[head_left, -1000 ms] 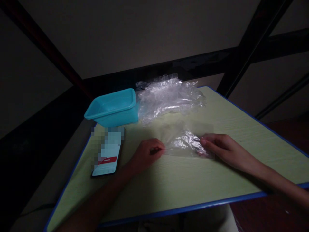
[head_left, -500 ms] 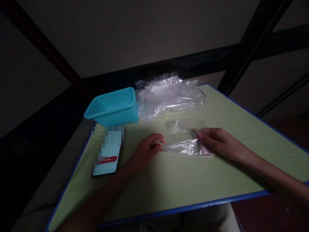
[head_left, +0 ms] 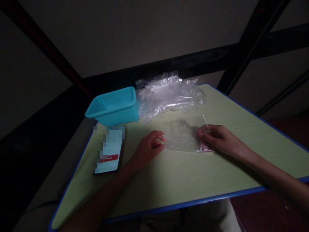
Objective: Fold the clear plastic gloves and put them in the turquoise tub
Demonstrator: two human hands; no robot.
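Observation:
A clear flat plastic bag (head_left: 180, 137) lies in front of me, a little above the tabletop or on it; I cannot tell which. My right hand (head_left: 212, 137) pinches its right side between thumb and fingers, and a stiff edge of film sticks up there. Pinkish colour shows through the film under those fingers. At the bag's left edge is my left hand (head_left: 153, 143), its fingers curved and the thumb apart from them, with the tips at or touching the film. Beyond the bag rests a crumpled heap of clear plastic bags (head_left: 169, 95).
A turquoise plastic basin (head_left: 116, 111) stands at the back left, beside the heap. In front of it lies a phone (head_left: 111, 149) with its screen lit and partly blurred. The pale table (head_left: 169, 187) has a blue edge; a wall rises behind it.
The bag's film has flattened and smoothed, and its right edge now stands up by my right hand. My left thumb and fingers have parted slightly. Basin, phone and heap stay put.

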